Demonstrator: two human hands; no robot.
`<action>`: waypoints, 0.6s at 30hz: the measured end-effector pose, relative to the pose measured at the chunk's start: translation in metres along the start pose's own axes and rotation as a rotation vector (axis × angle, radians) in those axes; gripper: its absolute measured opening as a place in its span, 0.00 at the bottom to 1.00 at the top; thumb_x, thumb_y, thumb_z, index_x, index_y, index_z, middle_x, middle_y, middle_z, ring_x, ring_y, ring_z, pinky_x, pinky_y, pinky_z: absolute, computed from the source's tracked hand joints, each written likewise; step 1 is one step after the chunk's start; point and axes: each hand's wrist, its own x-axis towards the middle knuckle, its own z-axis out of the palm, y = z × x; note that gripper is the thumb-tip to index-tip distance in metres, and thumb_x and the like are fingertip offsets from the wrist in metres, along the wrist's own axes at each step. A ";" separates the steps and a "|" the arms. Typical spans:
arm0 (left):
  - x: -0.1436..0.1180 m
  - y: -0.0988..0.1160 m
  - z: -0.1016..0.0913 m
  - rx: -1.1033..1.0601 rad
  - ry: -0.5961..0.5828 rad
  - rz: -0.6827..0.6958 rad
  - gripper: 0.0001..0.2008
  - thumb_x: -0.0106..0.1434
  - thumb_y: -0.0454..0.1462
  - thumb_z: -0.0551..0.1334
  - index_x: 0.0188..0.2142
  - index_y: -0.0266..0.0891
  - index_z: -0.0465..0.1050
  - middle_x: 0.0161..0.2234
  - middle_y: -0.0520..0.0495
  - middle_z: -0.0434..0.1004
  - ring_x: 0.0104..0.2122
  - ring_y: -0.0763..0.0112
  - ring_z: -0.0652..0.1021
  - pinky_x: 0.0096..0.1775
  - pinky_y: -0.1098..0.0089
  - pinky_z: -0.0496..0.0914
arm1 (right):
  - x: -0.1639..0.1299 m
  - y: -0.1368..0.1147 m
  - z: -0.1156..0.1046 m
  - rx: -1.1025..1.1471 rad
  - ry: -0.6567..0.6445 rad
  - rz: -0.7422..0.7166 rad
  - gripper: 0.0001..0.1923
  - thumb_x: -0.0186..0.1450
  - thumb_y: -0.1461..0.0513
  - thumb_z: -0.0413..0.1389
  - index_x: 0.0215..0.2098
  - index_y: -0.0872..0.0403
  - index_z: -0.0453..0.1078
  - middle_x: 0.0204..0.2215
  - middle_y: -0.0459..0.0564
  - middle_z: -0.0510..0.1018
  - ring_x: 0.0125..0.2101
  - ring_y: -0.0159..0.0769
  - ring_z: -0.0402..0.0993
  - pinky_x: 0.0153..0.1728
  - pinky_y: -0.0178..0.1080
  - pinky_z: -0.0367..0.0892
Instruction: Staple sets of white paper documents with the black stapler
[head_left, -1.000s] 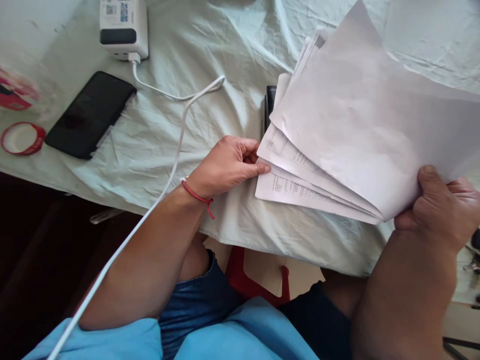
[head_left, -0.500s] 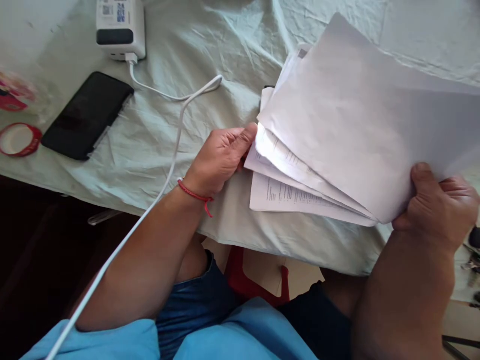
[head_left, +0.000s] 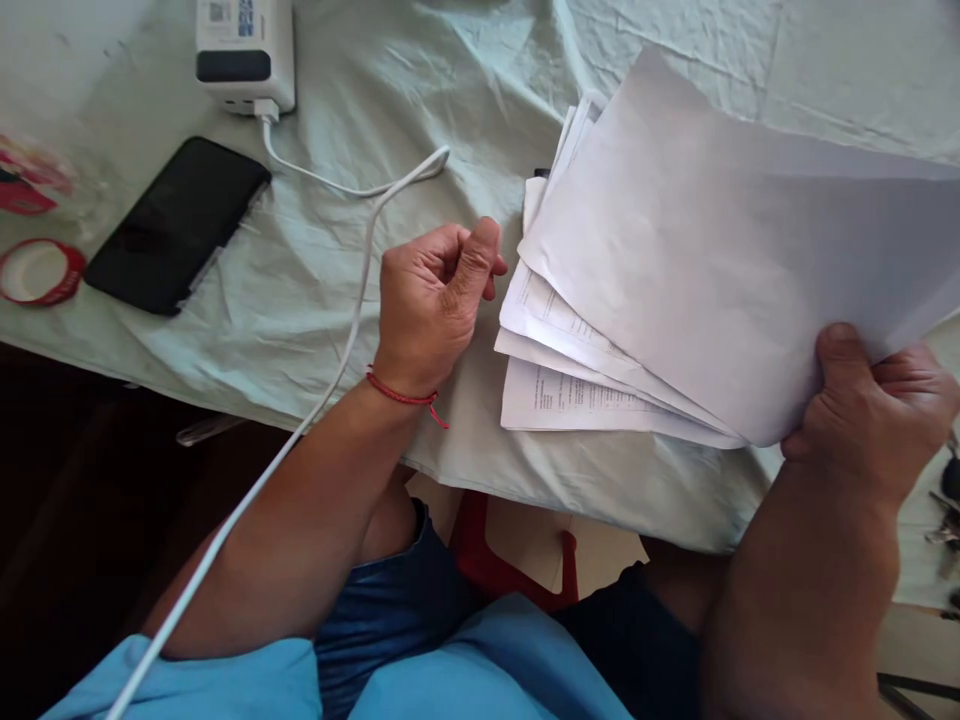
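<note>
My right hand (head_left: pixel 870 405) grips the near corner of a fanned stack of white papers (head_left: pixel 705 260), holding it tilted above the table; printed text shows on the lower sheets. My left hand (head_left: pixel 435 295), with a red thread at the wrist, hovers just left of the stack's edge. Its fingers are curled loosely and hold nothing, and they sit a small gap away from the sheets. A dark object under the papers is almost fully hidden.
A pale green cloth (head_left: pixel 420 90) covers the table. A black phone (head_left: pixel 176 225) lies at left, beside a red ring (head_left: pixel 39 272). A white charger block (head_left: pixel 244 50) sits at the back, its white cable (head_left: pixel 352 260) running toward me. Keys (head_left: pixel 946 510) lie at far right.
My left hand has let go of the papers' left edge and drawn back with its fingers curled. The stack has shifted slightly in my right hand.
</note>
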 end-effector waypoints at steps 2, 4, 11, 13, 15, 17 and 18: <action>-0.002 0.003 0.001 0.049 0.002 0.035 0.21 0.69 0.54 0.70 0.27 0.44 0.74 0.24 0.52 0.74 0.30 0.69 0.75 0.31 0.65 0.68 | 0.000 -0.001 0.000 -0.018 -0.005 -0.004 0.07 0.54 0.62 0.66 0.31 0.55 0.83 0.24 0.41 0.72 0.26 0.26 0.62 0.31 0.36 0.61; -0.003 0.005 0.003 0.092 0.009 0.065 0.17 0.66 0.48 0.74 0.27 0.43 0.74 0.24 0.53 0.75 0.29 0.71 0.75 0.31 0.67 0.69 | 0.000 -0.002 -0.001 -0.061 -0.020 -0.016 0.06 0.54 0.61 0.65 0.29 0.55 0.81 0.23 0.41 0.69 0.25 0.26 0.60 0.30 0.36 0.57; -0.015 0.018 0.003 0.186 -0.032 0.074 0.11 0.65 0.40 0.71 0.28 0.43 0.74 0.25 0.54 0.78 0.25 0.72 0.74 0.30 0.69 0.70 | 0.001 -0.004 -0.001 -0.058 -0.019 -0.028 0.06 0.53 0.61 0.65 0.29 0.56 0.79 0.25 0.42 0.69 0.27 0.27 0.60 0.32 0.36 0.58; -0.021 0.026 0.002 0.230 -0.090 0.056 0.11 0.66 0.40 0.69 0.28 0.43 0.75 0.25 0.53 0.79 0.25 0.72 0.75 0.31 0.69 0.70 | 0.002 -0.003 -0.002 -0.063 -0.035 -0.002 0.06 0.53 0.61 0.66 0.28 0.56 0.79 0.25 0.42 0.69 0.27 0.27 0.59 0.30 0.36 0.58; -0.026 0.034 0.001 0.283 -0.198 0.034 0.10 0.66 0.38 0.68 0.27 0.42 0.76 0.24 0.53 0.79 0.25 0.72 0.75 0.30 0.69 0.69 | 0.003 -0.002 -0.004 -0.083 -0.050 0.025 0.05 0.52 0.61 0.66 0.27 0.55 0.78 0.25 0.42 0.69 0.27 0.27 0.59 0.29 0.35 0.56; -0.029 0.039 -0.002 0.330 -0.321 0.013 0.11 0.65 0.38 0.67 0.25 0.41 0.77 0.22 0.53 0.79 0.23 0.72 0.74 0.30 0.69 0.66 | 0.004 -0.001 -0.005 -0.117 -0.053 0.033 0.05 0.52 0.62 0.66 0.26 0.55 0.77 0.24 0.42 0.68 0.26 0.26 0.58 0.27 0.35 0.55; -0.030 0.041 -0.004 0.350 -0.366 0.005 0.11 0.65 0.38 0.67 0.25 0.40 0.77 0.22 0.53 0.78 0.23 0.73 0.74 0.29 0.69 0.65 | 0.005 -0.001 -0.005 -0.130 -0.048 0.034 0.05 0.52 0.62 0.65 0.25 0.55 0.77 0.24 0.42 0.67 0.26 0.26 0.57 0.27 0.35 0.55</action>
